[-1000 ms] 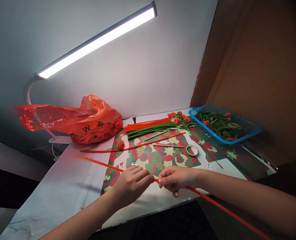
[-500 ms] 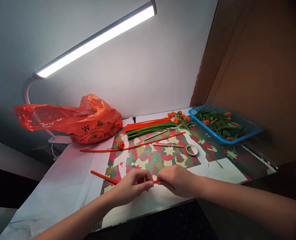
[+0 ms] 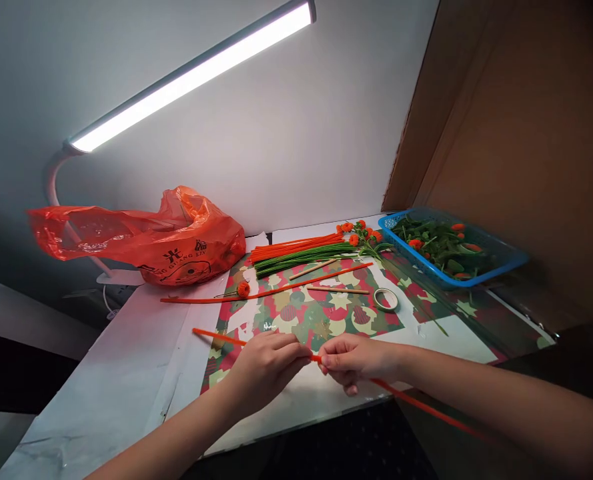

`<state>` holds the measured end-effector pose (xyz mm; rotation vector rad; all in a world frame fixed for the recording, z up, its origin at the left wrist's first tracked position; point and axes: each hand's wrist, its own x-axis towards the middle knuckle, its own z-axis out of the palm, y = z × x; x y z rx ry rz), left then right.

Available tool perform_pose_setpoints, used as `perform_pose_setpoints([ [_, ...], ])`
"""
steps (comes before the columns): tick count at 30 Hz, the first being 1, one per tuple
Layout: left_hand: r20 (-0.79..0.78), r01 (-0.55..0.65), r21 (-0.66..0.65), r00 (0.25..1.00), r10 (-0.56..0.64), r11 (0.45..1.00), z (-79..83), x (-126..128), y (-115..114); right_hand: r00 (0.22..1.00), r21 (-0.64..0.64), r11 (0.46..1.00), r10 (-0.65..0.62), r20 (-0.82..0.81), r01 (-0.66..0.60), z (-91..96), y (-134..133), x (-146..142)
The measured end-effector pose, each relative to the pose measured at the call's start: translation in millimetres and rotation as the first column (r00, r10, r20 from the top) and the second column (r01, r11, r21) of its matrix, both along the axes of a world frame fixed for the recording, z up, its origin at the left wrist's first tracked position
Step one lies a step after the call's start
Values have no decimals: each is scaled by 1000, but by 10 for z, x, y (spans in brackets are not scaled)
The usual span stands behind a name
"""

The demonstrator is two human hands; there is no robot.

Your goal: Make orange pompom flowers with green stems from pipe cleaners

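The fingers of the left hand (image 3: 271, 367) and the right hand (image 3: 351, 360) both pinch one orange fuzzy stick (image 3: 316, 359) above the near part of the table (image 3: 286, 420), probably so that the short piece between is controlled, while longer parts reach outward.

Left grip (image 3: 267, 365): bare hand, slim rounded fingers (image 3: 287, 348). Left wrist (image 3: 226, 397) bare just behind the grip; left forearm (image 3: 183, 427) bare, widening away from it. Right grip (image 3: 352, 359): bare hand too, right wrist (image 3: 401, 361) and right forearm (image 3: 486, 393) bare behind it, far end dim, blurred.
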<state>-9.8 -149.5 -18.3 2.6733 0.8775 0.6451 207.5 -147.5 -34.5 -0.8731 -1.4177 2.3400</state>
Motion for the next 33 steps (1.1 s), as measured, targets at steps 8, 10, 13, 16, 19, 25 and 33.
perform_pose_setpoints([
  [8,-35,-30,-223,999,23,974,57,41,-26,999,-111,993,25,-42,-30,50,-13,-1],
  [10,-40,-47,-357,999,35,933,96,53,-25,999,-44,999,2,-36,-4,35,-22,-12],
  [13,-34,-58,-503,998,47,862,132,52,-18,1000,80,997,-7,-20,9,18,-28,-21],
  [16,-25,-71,-589,997,69,805,122,37,-11,995,310,951,-12,101,-20,34,-16,-14],
  [19,-22,-83,-652,996,91,753,82,23,-4,965,633,768,-79,249,-100,71,6,5],
  [25,56,-57,-804,984,170,592,7,19,21,933,900,346,-146,330,-264,77,40,20],
  [33,123,110,-992,942,312,61,-116,22,44,905,871,-246,-122,408,-426,23,97,6],
])
